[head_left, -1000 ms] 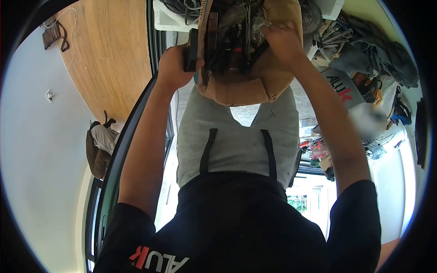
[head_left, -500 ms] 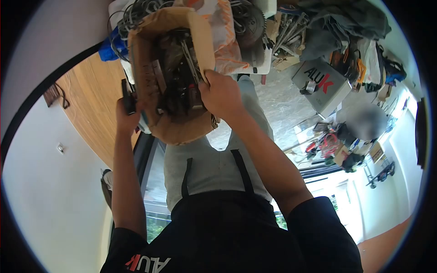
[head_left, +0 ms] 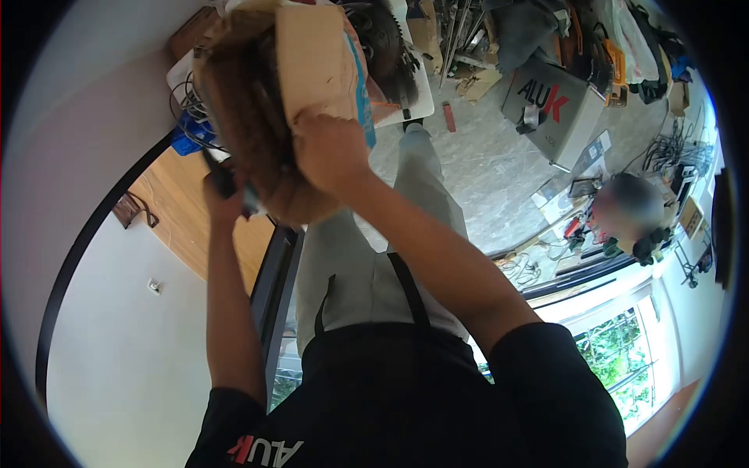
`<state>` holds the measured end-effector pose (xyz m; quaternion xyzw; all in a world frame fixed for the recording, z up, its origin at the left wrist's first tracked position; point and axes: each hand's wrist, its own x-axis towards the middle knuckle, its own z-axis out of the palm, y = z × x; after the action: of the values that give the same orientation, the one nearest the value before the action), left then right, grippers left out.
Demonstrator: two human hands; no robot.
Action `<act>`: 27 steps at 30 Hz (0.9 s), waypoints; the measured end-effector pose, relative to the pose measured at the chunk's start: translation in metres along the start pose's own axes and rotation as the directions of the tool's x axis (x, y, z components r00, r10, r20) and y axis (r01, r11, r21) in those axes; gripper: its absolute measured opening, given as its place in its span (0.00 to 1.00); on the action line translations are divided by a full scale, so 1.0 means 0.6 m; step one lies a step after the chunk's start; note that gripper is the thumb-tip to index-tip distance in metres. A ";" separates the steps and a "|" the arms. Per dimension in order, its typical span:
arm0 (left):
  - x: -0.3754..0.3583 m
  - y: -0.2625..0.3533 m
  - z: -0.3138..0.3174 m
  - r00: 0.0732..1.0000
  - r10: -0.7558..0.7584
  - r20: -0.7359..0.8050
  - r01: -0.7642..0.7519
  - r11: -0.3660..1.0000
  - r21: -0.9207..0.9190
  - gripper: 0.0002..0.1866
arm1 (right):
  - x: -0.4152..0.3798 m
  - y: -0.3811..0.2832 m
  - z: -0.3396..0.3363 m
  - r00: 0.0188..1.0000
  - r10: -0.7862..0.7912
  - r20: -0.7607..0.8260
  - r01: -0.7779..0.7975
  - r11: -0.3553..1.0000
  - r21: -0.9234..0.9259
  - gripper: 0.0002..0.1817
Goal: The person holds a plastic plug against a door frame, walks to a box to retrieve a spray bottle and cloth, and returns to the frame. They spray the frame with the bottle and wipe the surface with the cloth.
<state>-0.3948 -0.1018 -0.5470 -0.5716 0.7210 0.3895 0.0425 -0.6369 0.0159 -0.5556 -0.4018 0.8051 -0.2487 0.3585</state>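
Cardbd box (head_left: 296, 207) showing upper L-ctr of frame.
R hand (head_left: 331, 152) gripping its flap (head_left: 316, 62), fingers curled tight; L hand (head_left: 222, 203), part-curled, holding blurred black item (head_left: 220, 176), can't tell if touching box.

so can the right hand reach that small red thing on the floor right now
Probably not: the right hand is taken up, gripping the cardboard box. Nothing shows on top of the red piece, but it lies down on the floor, so getting it would likely mean freeing that hand and bending.
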 end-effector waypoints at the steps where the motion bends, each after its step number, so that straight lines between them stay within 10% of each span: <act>1: 0.022 -0.012 0.031 0.995 0.096 0.031 -0.100 0.967 0.234 0.18 | 0.010 0.043 0.033 0.995 0.093 0.033 -0.092 0.995 -0.027 0.11; 11: 0.030 0.099 0.095 0.996 0.010 0.091 0.024 0.930 -0.367 0.07 | 0.065 0.168 -0.026 0.923 0.378 0.071 -0.381 0.924 0.032 0.19; 18: -0.235 0.227 -0.098 0.973 0.012 0.232 -0.045 0.989 0.139 0.07 | 0.024 0.216 -0.085 0.893 0.422 0.157 -0.441 0.889 0.122 0.22; 20: -0.325 0.309 -0.173 0.915 0.181 0.360 -0.313 0.882 0.352 0.10 | -0.003 0.215 -0.102 0.912 0.392 0.124 -0.403 0.912 0.082 0.21; 23: -0.484 0.293 -0.259 0.877 0.177 0.447 -0.251 0.962 0.112 0.19 | -0.045 0.227 -0.123 0.942 0.321 0.102 -0.328 0.942 0.068 0.19; 25: -0.596 0.304 -0.273 0.938 0.120 0.324 -0.066 0.983 -0.174 0.29 | -0.068 0.294 -0.082 0.977 -0.016 0.213 0.064 0.973 -0.222 0.16; 27: -0.700 0.267 -0.259 0.980 -0.015 0.197 0.092 0.916 -0.389 0.36 | -0.095 0.225 -0.139 0.958 0.141 0.251 -0.105 0.983 -0.153 0.14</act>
<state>-0.3284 0.1423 -0.1442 -0.5479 0.6038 0.5790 0.0051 -0.7412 0.1469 -0.5754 -0.4041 0.7897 -0.1145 0.4473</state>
